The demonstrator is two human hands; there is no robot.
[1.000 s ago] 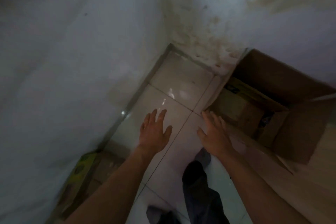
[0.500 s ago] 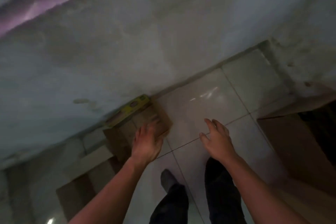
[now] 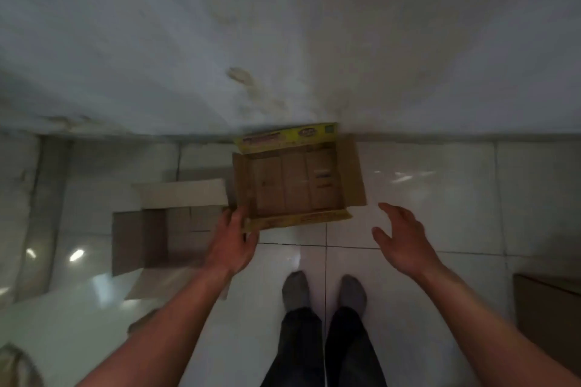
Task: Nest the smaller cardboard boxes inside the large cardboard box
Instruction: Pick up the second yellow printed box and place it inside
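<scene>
A small open cardboard box with yellow printed flaps [image 3: 295,185] stands on the tiled floor against the wall. My left hand [image 3: 232,245] grips its near-left corner, fingers along the left side and thumb under the near yellow flap. My right hand [image 3: 405,239] hovers open to the right of the box, fingers spread, a short gap away from it. A second plain brown open box [image 3: 163,229] lies just left of the first. Only a corner of the large cardboard box [image 3: 547,311] shows at the right edge.
A stained white wall [image 3: 283,41] runs along the far side of the boxes. My feet in grey socks [image 3: 323,292] stand on the glossy white floor tiles [image 3: 440,192] just behind the small box. A blurred object [image 3: 15,364] sits at the bottom left corner.
The view swung left from the large box to the small boxes by the wall. Both hands moved down to the yellow-flapped box, and my left hand took its corner.
</scene>
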